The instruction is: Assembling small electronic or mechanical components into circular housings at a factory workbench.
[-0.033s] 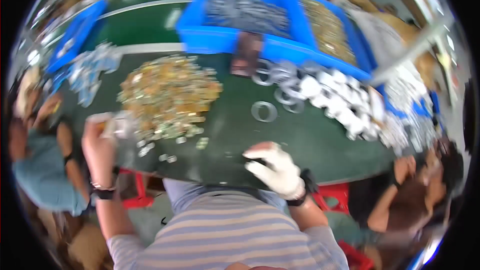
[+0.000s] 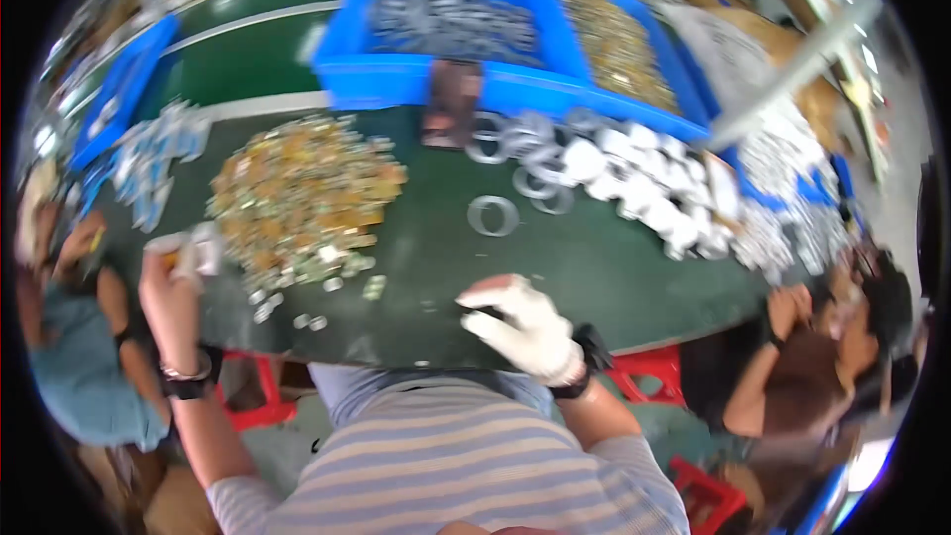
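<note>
At the left edge of the green table (image 2: 426, 277), my left hand (image 2: 170, 282) is closed round a small whitish piece (image 2: 206, 248), whose exact kind is blurred. Just right of it spreads a big heap of small gold and clear flat pieces (image 2: 307, 188), a few lying loose at its near side. My right hand (image 2: 525, 327), in a white glove that leaves some fingertips bare, hovers or rests near the front edge. Its thumb and fingers are apart, with nothing visible between them. Beyond it lies a single clear ring (image 2: 492, 216).
White rolls (image 2: 644, 173) and more clear rings (image 2: 535, 154) lie at the right. A dark brown block (image 2: 451, 104) stands against a blue bin (image 2: 347, 84) of grey parts. Blue-white packets (image 2: 154, 163) lie far left. People sit on both sides, near red stools (image 2: 649, 376).
The whole view has shifted a little. The whitish piece in my left hand now shows closer to the fingers, off the heap's edge. My right hand has hardly moved.
</note>
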`<state>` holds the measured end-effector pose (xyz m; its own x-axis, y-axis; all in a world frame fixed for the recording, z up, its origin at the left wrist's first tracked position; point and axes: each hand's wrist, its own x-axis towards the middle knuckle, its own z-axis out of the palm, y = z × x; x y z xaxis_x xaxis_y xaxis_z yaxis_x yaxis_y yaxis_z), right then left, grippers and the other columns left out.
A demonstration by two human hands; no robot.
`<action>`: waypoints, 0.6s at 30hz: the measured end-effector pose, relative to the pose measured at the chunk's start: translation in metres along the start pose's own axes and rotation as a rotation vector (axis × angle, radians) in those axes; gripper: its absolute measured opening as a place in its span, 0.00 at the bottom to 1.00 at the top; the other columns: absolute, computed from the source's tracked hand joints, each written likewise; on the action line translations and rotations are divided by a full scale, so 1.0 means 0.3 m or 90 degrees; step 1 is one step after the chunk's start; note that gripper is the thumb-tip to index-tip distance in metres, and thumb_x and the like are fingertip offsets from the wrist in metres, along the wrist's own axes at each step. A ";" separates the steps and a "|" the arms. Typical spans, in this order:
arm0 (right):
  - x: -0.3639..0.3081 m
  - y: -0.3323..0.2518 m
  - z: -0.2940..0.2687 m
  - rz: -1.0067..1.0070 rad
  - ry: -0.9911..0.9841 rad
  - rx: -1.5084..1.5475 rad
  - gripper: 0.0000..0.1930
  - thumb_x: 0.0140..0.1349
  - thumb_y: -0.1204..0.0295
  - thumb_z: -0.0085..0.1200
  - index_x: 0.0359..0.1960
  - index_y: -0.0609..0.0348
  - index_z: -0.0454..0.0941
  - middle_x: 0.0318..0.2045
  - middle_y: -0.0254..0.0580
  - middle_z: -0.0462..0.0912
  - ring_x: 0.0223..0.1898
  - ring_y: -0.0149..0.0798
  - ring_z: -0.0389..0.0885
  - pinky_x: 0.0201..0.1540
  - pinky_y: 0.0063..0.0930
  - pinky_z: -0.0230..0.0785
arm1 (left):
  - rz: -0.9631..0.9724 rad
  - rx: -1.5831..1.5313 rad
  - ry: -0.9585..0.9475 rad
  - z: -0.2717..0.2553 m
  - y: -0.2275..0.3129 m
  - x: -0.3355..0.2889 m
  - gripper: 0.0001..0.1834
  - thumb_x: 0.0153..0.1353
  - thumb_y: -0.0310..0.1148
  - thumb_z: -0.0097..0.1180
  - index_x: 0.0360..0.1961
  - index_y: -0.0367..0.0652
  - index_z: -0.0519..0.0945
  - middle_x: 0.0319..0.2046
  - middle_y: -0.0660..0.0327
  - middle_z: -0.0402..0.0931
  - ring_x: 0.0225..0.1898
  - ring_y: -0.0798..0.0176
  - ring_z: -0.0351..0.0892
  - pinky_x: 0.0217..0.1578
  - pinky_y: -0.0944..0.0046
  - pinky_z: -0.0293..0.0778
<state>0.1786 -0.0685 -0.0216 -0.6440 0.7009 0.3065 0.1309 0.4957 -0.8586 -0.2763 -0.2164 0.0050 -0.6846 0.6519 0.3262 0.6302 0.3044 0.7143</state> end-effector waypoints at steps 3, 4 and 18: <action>0.008 0.036 -0.044 0.032 0.076 -0.047 0.11 0.65 0.73 0.67 0.49 0.55 0.86 0.46 0.43 0.86 0.45 0.43 0.83 0.49 0.34 0.75 | -0.049 0.052 -0.008 0.007 -0.201 0.101 0.26 0.70 0.23 0.56 0.69 0.43 0.72 0.49 0.57 0.83 0.35 0.69 0.76 0.37 0.66 0.74; 0.005 0.063 -0.103 0.013 0.153 -0.141 0.12 0.65 0.71 0.67 0.49 0.54 0.86 0.47 0.44 0.86 0.46 0.44 0.84 0.50 0.35 0.75 | 0.028 0.052 -0.006 0.049 -0.182 0.088 0.31 0.71 0.24 0.56 0.74 0.46 0.65 0.53 0.55 0.82 0.35 0.69 0.76 0.37 0.66 0.75; -0.124 0.193 -0.505 0.326 0.220 -0.759 0.44 0.51 0.54 0.76 0.67 0.61 0.71 0.49 0.57 0.84 0.55 0.58 0.81 0.64 0.52 0.68 | -0.007 -0.356 -0.410 0.401 0.343 -0.440 0.39 0.66 0.18 0.62 0.77 0.45 0.63 0.58 0.56 0.80 0.49 0.67 0.84 0.45 0.70 0.79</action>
<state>0.3244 0.0120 -0.0204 -0.1266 0.9453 0.3007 0.9841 0.1577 -0.0814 -0.0771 -0.1875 -0.0392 -0.2407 0.9703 0.0220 0.2354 0.0364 0.9712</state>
